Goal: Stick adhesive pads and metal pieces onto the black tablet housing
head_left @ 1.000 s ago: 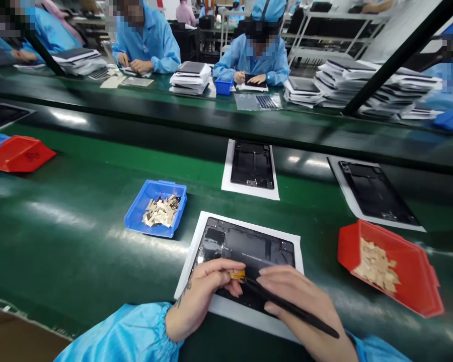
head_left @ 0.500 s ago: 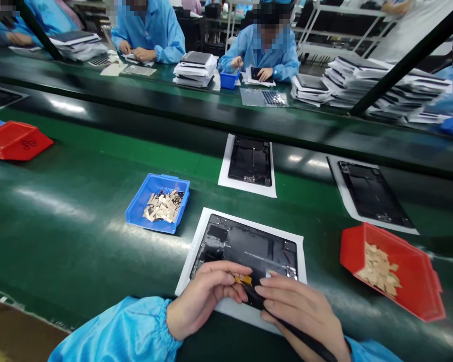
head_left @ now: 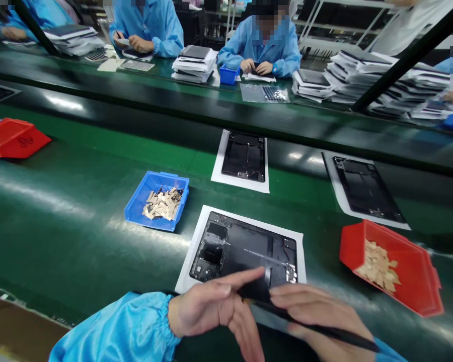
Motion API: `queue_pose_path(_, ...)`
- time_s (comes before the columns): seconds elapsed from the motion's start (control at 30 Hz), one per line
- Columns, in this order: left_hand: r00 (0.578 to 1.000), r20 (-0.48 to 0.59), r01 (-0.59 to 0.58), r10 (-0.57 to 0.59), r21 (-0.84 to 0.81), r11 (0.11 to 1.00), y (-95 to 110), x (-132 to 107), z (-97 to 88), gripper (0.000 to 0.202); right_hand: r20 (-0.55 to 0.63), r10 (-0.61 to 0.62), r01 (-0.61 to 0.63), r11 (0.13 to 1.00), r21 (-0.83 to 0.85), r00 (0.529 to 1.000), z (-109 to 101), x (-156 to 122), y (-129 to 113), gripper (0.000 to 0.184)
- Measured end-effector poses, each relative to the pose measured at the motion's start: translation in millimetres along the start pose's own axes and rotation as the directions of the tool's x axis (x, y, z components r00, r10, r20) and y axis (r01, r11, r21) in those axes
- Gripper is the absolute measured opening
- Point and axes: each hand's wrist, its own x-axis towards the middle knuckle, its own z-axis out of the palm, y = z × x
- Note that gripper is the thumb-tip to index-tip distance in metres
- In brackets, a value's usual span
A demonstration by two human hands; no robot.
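Has opened the left hand (head_left: pixel 219 309) wide, no longer pinching the small orange piece (head_left: pixel 245 300), now barely showing at the tip of a slim black tool (head_left: pixel 343 335) grasped in the right hand (head_left: pixel 319 309); seems to leave it to the tool. Works over an opened tablet (head_left: pixel 247 241) on white paper (head_left: pixel 194 254), between blue tray (head_left: pixel 135 210) and red tray (head_left: pixel 419 276) on a green bench (head_left: pixel 79 246). Faces blue-coated co-workers (head_left: pixel 147 25).

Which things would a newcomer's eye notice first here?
Probably the red bin of beige pieces at the right, and the blue bin left of centre. Between them, an opened device lies on a white sheet. Near it, the left hand is open; the right hand holds a slim tool.
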Motion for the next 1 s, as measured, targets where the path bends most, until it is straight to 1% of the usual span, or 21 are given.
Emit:
queue_pose_path(0.03,0.999,0.043,0.006,-0.009,0.084,0.996,4,-4,1.5,0.080,-0.064,0.034,-0.031,0.999,0.043,0.997,-5,-3,-3,0.019)
queue_pose_path(0.07,1.000,0.003,-0.016,0.015,0.241,0.970,8,-9,2.4,0.082,-0.127,0.065,-0.056,0.995,0.079,0.990,-9,-7,-5,0.016)
queue_pose_path(0.1,0.992,-0.087,-0.037,0.087,0.468,0.883,11,-14,2.4,0.078,-0.196,0.095,-0.075,0.991,0.106,0.976,-13,-11,-5,0.013)
queue_pose_path(0.13,0.969,-0.162,-0.018,0.188,0.709,0.705,12,-20,1.4,0.067,-0.263,0.128,-0.095,0.987,0.133,0.956,-17,-15,-4,0.010)
queue_pose_path(0.17,0.939,-0.187,0.042,0.289,0.895,0.444,11,-24,-0.8,0.053,-0.317,0.175,-0.129,0.979,0.159,0.932,-19,-19,-1,0.008)
queue_pose_path(0.2,0.920,-0.160,0.114,0.358,0.983,0.147,7,-28,-4.1,0.041,-0.354,0.233,-0.174,0.966,0.190,0.906,-20,-22,3,0.007)
queue_pose_path(0.23,0.924,-0.101,0.152,0.368,0.982,-0.113,1,-31,-8.1,0.033,-0.376,0.294,-0.221,0.949,0.224,0.879,-20,-25,7,0.006)
queue_pose_path(0.27,0.937,-0.033,0.150,0.347,0.937,-0.317,-7,-32,-12.6,0.031,-0.389,0.358,-0.270,0.926,0.263,0.849,-19,-27,12,0.006)
queue_pose_path(0.3,0.948,0.032,0.123,0.315,0.880,-0.459,-16,-31,-17.1,0.031,-0.391,0.417,-0.314,0.900,0.302,0.821,-17,-29,16,0.007)
queue_pose_path(0.33,0.950,0.086,0.101,0.301,0.825,-0.556,-25,-30,-21.3,0.034,-0.382,0.465,-0.349,0.875,0.335,0.799,-15,-31,20,0.008)
queue_pose_path(0.37,0.944,0.136,0.088,0.302,0.775,-0.625,-34,-27,-24.7,0.037,-0.377,0.495,-0.369,0.857,0.359,0.783,-13,-32,24,0.009)
queue_pose_path(0.4,0.935,0.182,0.078,0.304,0.732,-0.677,-40,-25,-27.2,0.037,-0.375,0.512,-0.376,0.846,0.378,0.773,-12,-33,26,0.010)
queue_pose_path(0.47,0.921,0.261,0.054,0.290,0.651,-0.757,-48,-19,-28.7,0.030,-0.374,0.532,-0.387,0.832,0.398,0.760,-10,-34,29,0.011)
queue_pose_path(0.53,0.933,0.286,0.019,0.221,0.573,-0.819,-48,-16,-26.0,0.024,-0.377,0.540,-0.385,0.826,0.412,0.753,-9,-35,30,0.011)
queue_pose_path(0.6,0.956,0.268,-0.037,0.121,0.519,-0.854,-43,-14,-20.7,0.025,-0.378,0.547,-0.385,0.819,0.425,0.747,-9,-36,30,0.011)
queue_pose_path(0.67,0.969,0.244,-0.091,0.037,0.491,-0.867,-38,-12,-15.2,0.023,-0.380,0.552,-0.388,0.816,0.429,0.742,-8,-37,29,0.011)
queue_pose_path(0.8,0.968,0.238,-0.179,-0.078,0.441,-0.879,-31,-3,-9.3,0.014,-0.390,0.560,-0.401,0.815,0.418,0.731,-8,-38,29,0.011)
queue_pose_path(1.0,0.949,0.282,-0.251,-0.141,0.409,-0.877,-24,4,-0.8,0.012,-0.436,0.588,-0.406,0.799,0.443,0.681,-18,-38,27,0.015)
